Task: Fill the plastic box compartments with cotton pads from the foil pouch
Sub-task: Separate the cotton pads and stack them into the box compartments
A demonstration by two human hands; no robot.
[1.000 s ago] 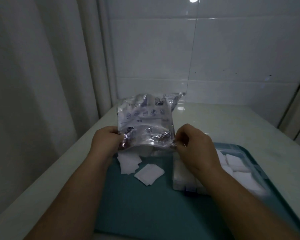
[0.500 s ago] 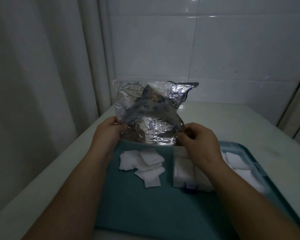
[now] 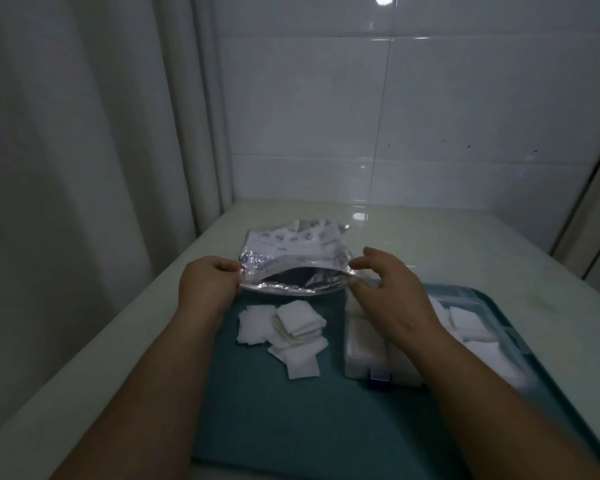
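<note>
While left hand [image 3: 207, 289] pinches foil pouch [image 3: 291, 251], print unreadable, right hand [image 3: 385, 292] spread-fingered alongside.

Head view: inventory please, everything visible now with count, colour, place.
wall: one, white tiles, behind
curtain: one, pale, left
table: one, pale, against the wall
tray: one, teal, on the table
plastic box: one, clear, tray's right side
cotton pads: several loose, white, on the tray left of the box; more in the box
foil pouch: one, silver, at the tray's far edge, mouth open
left hand: one, fingers pinch the pouch mouth's left corner
right hand: one, at the mouth's right corner, grip unclear
</note>
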